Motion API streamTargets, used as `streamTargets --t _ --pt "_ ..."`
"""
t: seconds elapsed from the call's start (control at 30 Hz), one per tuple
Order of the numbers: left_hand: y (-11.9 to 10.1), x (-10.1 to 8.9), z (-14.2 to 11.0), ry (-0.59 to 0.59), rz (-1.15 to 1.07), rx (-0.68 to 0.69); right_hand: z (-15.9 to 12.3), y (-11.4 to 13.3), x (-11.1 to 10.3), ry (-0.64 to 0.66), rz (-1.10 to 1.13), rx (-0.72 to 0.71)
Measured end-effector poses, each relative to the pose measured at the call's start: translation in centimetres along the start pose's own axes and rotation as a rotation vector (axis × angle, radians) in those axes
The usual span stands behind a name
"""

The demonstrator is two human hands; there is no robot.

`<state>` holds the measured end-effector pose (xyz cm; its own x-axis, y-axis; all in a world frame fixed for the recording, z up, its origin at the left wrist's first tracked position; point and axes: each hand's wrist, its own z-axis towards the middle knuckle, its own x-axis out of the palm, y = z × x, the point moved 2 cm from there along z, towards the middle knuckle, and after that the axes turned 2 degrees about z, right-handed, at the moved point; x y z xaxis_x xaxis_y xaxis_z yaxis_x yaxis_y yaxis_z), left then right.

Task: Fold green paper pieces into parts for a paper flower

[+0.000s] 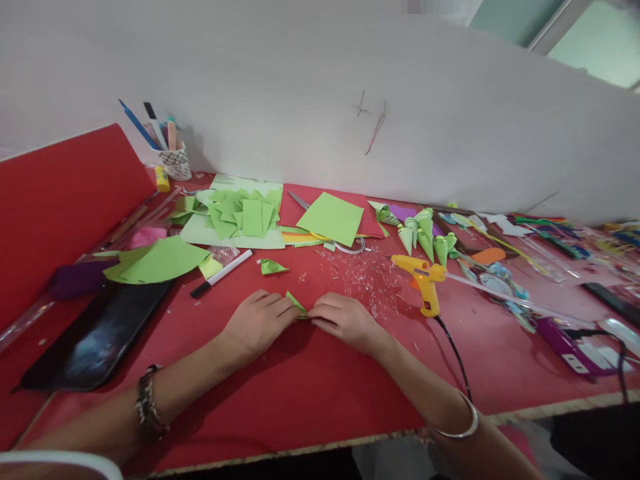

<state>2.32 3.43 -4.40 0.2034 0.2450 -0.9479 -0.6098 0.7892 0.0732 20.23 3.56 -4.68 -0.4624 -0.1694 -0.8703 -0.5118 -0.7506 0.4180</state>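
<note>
A small folded piece of green paper (296, 303) lies between my two hands, low over the red table. My left hand (261, 321) has its fingers bent together on the paper's left side. From the right, my right hand (345, 322) pinches the paper's other end; the fingertips partly hide it. Just beyond my hands sits another small folded green paper (273, 267). A white marker with a black cap (221, 273) lies to the left of that. The yellow glue gun (424, 280) rests to the right of my right hand, its nozzle pointing left.
Cut green pieces (245, 212) are heaped at the back, beside a green square sheet (332, 218) partly covering scissors. Green paper cones (425, 233) stand right of it. A dark tablet-like device (100, 337) lies left. A purple power strip (575, 348) sits right; a pen cup (174, 162) stands back left.
</note>
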Motion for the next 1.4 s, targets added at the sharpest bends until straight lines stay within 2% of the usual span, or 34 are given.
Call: streamTargets --t 0.3,0.43,0.67,0.9,1.07,1.2,1.3,1.4 --pt "0.2 0.1 0.2 0.129 -0.264 -0.212 0.1 -0.2 0.0 -0.009 0.084 0.062" --pt "0.5 0.1 0.0 0.113 -0.378 -0.255 0.1 -0.2 0.1 -0.027 0.096 0.063" --pt "0.5 -0.2 0.0 0.142 -0.302 -0.288 0.1 -0.2 0.4 -0.085 0.128 0.078" --pt "0.5 -0.5 0.3 0.122 -0.383 -0.412 0.6 0.3 0.7 -0.117 0.147 0.223" --pt "0.2 -0.5 0.4 0.093 -0.248 -0.352 0.8 0.8 0.5 -0.093 0.101 0.298" --pt "-0.2 -0.7 0.2 0.019 -0.023 -0.216 1.0 1.0 0.5 -0.068 0.083 0.304" --pt "-0.5 -0.9 0.1 -0.026 0.052 -0.104 1.1 1.0 0.5 -0.06 0.089 0.313" --pt "-0.5 -0.9 0.1 -0.009 0.065 -0.11 1.2 0.9 0.4 -0.062 0.095 0.327"
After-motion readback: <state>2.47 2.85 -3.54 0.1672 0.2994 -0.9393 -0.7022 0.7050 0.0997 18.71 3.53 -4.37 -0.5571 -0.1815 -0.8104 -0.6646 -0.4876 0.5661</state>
